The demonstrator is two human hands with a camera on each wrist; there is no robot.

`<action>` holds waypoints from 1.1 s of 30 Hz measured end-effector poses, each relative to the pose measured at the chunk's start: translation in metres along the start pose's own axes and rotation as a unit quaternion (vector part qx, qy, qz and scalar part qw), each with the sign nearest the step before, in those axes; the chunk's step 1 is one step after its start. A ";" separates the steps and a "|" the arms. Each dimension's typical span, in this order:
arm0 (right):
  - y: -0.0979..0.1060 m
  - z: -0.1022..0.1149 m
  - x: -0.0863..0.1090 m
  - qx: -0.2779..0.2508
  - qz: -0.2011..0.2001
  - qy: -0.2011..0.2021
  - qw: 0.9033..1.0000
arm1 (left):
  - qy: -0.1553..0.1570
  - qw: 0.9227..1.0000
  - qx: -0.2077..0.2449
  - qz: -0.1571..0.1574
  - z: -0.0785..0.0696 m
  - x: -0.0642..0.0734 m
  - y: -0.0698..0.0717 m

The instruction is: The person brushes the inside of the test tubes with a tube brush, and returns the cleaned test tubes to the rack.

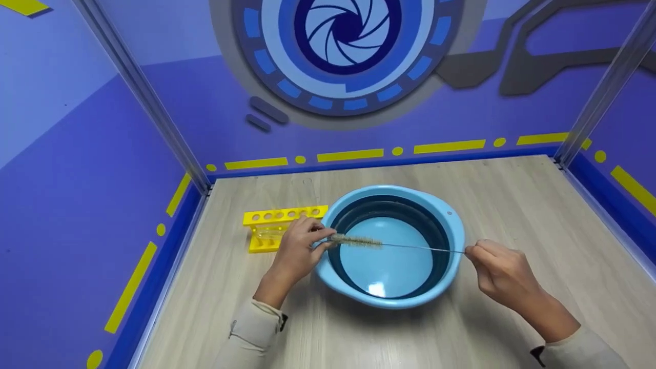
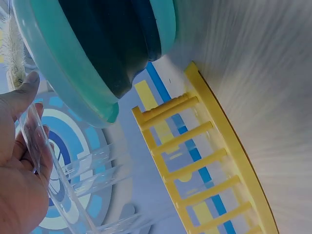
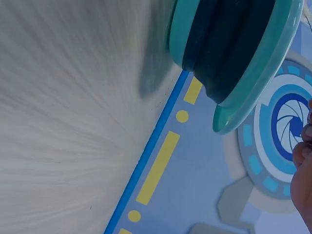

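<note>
Holding a brush (image 1: 359, 240) across the blue basin (image 1: 389, 303), hands apart.
Your left hand (image 1: 300, 246) pinches a clear tube (image 2: 59, 183) beside the bristles, and your right hand (image 1: 505, 271) pinches the brush's wire at the basin's right rim; whether the brush tip sits inside the tube, I cannot tell. A yellow rack (image 1: 285, 220) stands on the desk (image 1: 512, 205) left of the basin.

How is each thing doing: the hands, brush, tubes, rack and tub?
Left hand, holding the clear tube
Right hand, pinching the brush by its wire
Brush, bristles showing outside the clear tube; can't tell if its tip is inside
Clear tube, tipped sideways
Other tubes, standing in the rack
Rack, upright
Tub, upright, unfolded
</note>
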State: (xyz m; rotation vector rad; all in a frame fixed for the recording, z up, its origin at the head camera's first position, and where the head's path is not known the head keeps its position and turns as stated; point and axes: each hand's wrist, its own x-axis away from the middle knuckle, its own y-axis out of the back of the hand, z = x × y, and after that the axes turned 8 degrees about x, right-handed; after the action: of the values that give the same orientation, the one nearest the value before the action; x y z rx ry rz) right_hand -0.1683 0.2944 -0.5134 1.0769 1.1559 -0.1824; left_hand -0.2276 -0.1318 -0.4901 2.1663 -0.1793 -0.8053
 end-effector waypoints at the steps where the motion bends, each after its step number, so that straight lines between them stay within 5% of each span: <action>1: 0.000 0.000 0.000 -0.012 0.003 -0.007 1.000 | -0.002 1.000 -0.001 -0.003 0.000 0.000 -0.001; 5: 0.001 0.002 0.001 -0.098 0.016 -0.069 0.993 | -0.013 1.000 -0.011 -0.011 -0.001 -0.001 -0.004; 10: -0.001 0.010 0.002 -0.183 0.040 -0.173 0.967 | -0.029 0.999 -0.026 -0.020 -0.002 0.000 -0.006; 20: 0.004 0.022 -0.005 -0.230 0.076 -0.308 0.920 | -0.053 0.998 -0.011 -0.035 -0.004 -0.003 -0.008; 24: 0.003 0.026 -0.009 -0.235 0.090 -0.332 0.909 | -0.049 0.998 0.013 -0.037 -0.006 -0.004 -0.014; 33: -0.014 0.040 -0.016 -0.261 0.112 -0.316 0.905 | -0.053 0.998 0.019 -0.013 -0.016 -0.008 -0.021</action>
State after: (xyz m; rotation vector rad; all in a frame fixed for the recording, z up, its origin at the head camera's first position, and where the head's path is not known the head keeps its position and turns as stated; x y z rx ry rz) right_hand -0.1582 0.2499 -0.5087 0.5881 0.4405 -0.0274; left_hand -0.2268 -0.1044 -0.4943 2.1660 -0.2217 -0.9400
